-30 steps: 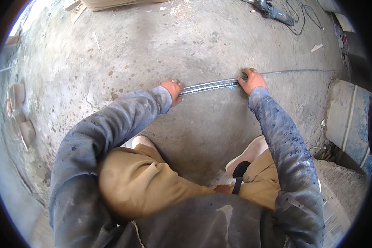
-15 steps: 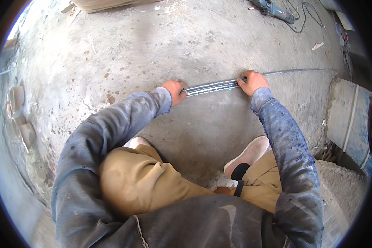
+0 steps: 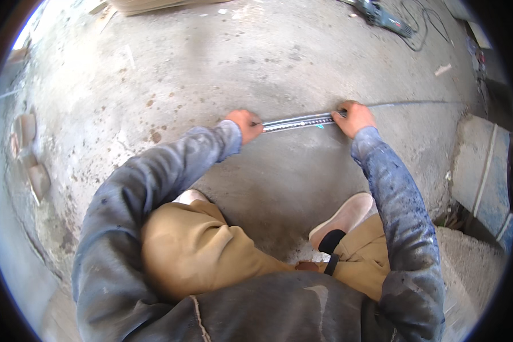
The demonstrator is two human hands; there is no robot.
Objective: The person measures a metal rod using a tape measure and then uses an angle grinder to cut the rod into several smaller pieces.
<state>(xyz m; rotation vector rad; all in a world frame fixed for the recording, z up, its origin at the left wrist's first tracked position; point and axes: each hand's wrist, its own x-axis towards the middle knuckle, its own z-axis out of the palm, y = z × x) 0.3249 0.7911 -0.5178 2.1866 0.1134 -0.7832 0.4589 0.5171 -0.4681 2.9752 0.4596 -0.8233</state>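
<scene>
A narrow silvery metal rail [image 3: 299,122], with a row of dark marks or holes along it, spans between my hands above the concrete floor. At its left end, my left hand [image 3: 245,126] is closed around it. My right hand [image 3: 356,117] pinches the other end, thumb at the near side and fingers curled over. Just below the rail near the right hand shows a small turquoise spot [image 3: 320,126]. How many strips lie together in the rail I cannot tell. The fingertips are partly hidden.
My shoes [image 3: 342,216] stand on the floor below the rail. A power tool [image 3: 385,20] with a dark cord lies at the far right. Grey-blue blocks [image 3: 481,165] stand at the right, brick-like pieces [image 3: 38,181] at the left. A thin dark line [image 3: 416,103] runs right from my right hand.
Both hands and the rail have shifted slightly right in the picture, and the whole floor scene has shifted a little too. The grip of both hands stays the same.
</scene>
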